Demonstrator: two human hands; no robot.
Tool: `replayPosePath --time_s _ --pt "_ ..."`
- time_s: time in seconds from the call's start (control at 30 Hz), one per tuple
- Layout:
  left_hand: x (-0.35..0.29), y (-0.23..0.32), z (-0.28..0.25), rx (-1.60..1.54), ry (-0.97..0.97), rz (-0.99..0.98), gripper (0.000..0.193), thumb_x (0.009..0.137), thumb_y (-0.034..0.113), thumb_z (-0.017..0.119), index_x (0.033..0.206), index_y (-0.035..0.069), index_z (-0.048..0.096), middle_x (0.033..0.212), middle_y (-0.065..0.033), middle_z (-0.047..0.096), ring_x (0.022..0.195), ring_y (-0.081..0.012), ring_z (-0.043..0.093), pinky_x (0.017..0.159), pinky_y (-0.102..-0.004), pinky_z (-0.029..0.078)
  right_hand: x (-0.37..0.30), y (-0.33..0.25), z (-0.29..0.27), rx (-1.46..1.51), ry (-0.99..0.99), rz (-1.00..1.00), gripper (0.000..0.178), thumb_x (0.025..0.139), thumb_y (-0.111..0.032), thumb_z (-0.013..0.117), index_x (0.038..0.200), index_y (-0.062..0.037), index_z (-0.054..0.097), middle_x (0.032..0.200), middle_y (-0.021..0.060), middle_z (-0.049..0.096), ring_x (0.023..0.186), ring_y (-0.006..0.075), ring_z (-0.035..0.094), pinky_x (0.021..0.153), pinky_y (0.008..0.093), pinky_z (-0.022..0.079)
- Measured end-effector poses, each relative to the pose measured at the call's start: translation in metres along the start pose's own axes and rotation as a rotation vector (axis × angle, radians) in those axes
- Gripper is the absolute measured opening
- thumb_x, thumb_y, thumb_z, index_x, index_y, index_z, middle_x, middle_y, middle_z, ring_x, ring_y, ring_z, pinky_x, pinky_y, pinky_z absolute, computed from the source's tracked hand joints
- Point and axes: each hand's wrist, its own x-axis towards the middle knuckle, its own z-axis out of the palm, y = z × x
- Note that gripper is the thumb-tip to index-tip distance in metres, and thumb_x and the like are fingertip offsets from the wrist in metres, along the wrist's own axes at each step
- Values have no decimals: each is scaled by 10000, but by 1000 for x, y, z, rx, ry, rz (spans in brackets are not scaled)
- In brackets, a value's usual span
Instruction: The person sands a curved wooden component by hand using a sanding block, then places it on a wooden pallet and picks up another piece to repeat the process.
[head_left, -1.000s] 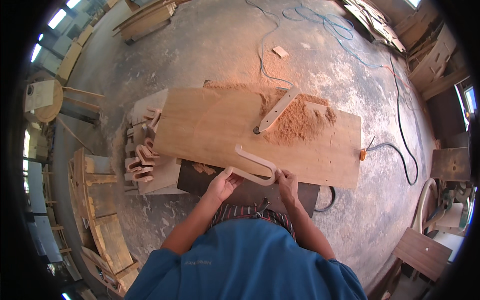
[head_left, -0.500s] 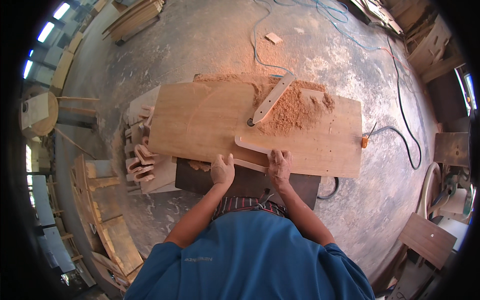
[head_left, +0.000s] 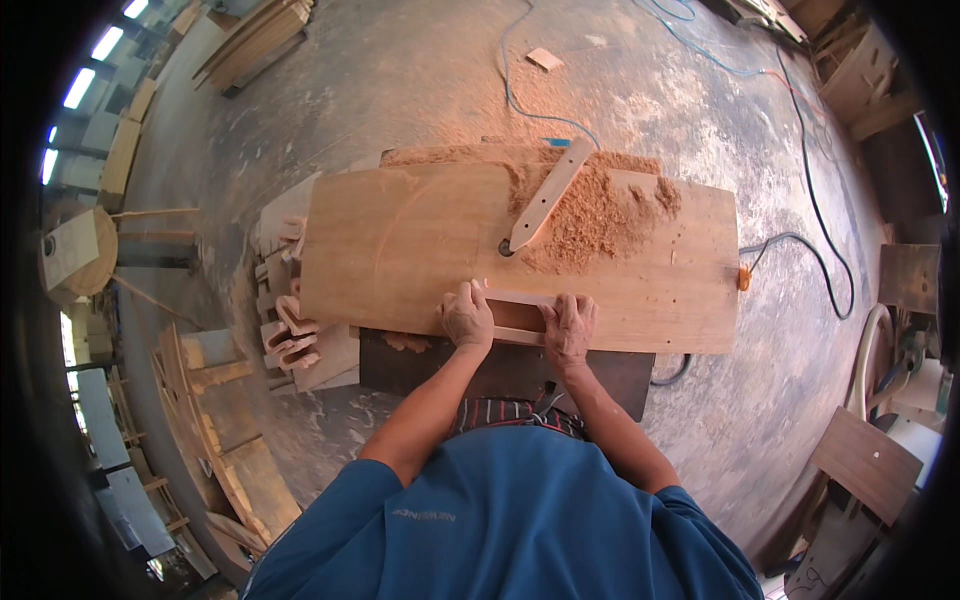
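Observation:
A pale U-shaped wooden piece (head_left: 519, 298) lies at the near edge of a broad wooden tabletop (head_left: 400, 235), its long sides running left to right. My left hand (head_left: 467, 317) is closed round its left end. The right end is gripped by my right hand (head_left: 569, 328), fingers curled over it. Beyond the piece, a flat wooden bar (head_left: 549, 198) with holes slants across the tabletop. At its near tip sits a small dark round cutter (head_left: 507, 247), apart from the piece. Reddish sawdust (head_left: 590, 228) is heaped beside the bar.
Several curved wooden pieces (head_left: 291, 338) are stacked left of the tabletop. An orange plug-like fitting (head_left: 744, 278) with a dark cable (head_left: 815, 250) is at its right end. A blue hose (head_left: 510, 85) crosses the floor beyond. Wooden frames (head_left: 225, 410) stand at lower left.
My left hand has moved forward and right, from the near side of the wooden piece to its left end. The piece has turned from slanting to nearly level. The view has shifted slightly.

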Motion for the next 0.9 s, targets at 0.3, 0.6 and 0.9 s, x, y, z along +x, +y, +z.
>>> replayPosePath --time_s 0.3,0.6,0.9 --pt "25 10 5 -11 -27 96 317 1038 285 528 778 106 563 639 -122 647 638 -329 632 774 -447 451 22 -3 4 50 61 -2 333 780 -218 854 934 -65 602 936 131 548 956 364 512 836 471 435" --pt "38 18 5 18 -79 133 348 1042 305 520 754 111 548 588 -128 620 577 -352 601 746 -441 445 28 0 8 55 43 13 312 799 -220 830 877 -67 570 915 127 532 916 361 498 817 471 426" --pt "41 21 9 13 -81 113 340 1039 320 528 774 112 568 583 -129 612 578 -367 590 733 -455 463 40 3 2 119 14 11 291 819 -204 810 862 -61 559 901 128 524 901 360 490 808 470 422"
